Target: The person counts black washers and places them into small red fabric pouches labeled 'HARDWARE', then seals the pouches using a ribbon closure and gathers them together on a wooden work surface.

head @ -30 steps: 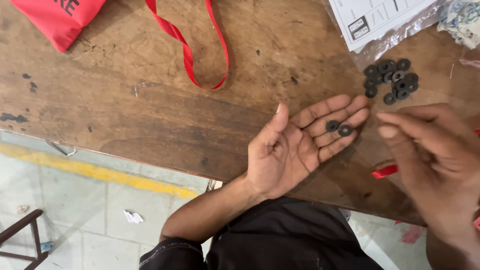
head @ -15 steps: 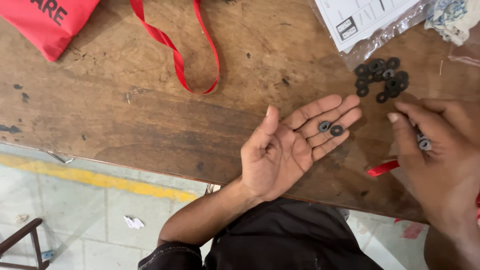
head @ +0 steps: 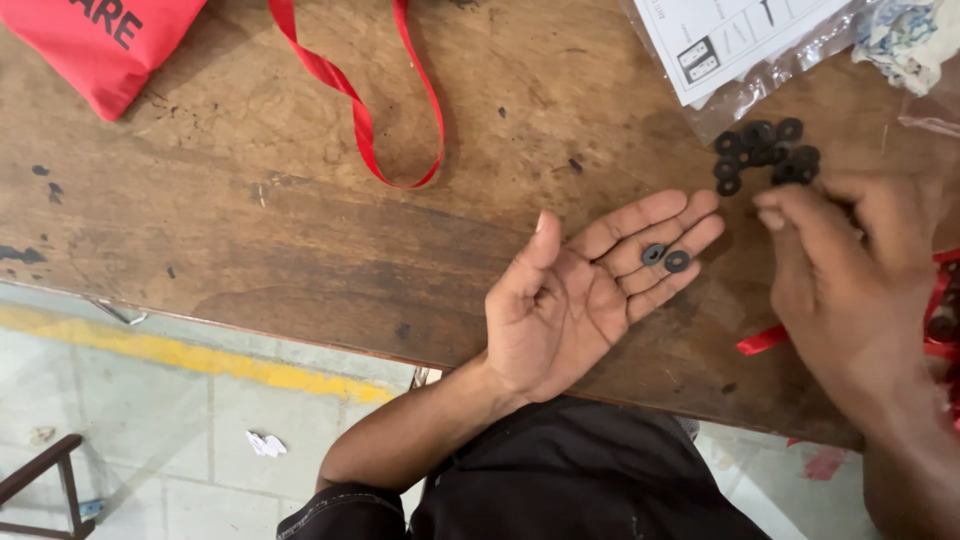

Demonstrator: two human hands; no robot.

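Observation:
My left hand lies palm up over the worn wooden table, fingers stretched out flat. Two small black washers rest side by side on its fingers. To the right, my right hand reaches palm down, its fingertips bunched together right at the near edge of a small pile of several black washers. Whether those fingertips pinch a washer is hidden by the hand itself.
A red fabric bag lies at the far left, with its red strap looped across the table. A clear plastic bag with a printed white sheet sits at the far right. Something red lies under my right wrist. The table's near edge runs by my lap.
My right hand has moved up and away from me to the washer pile. My left hand has stayed flat with the same two washers on it.

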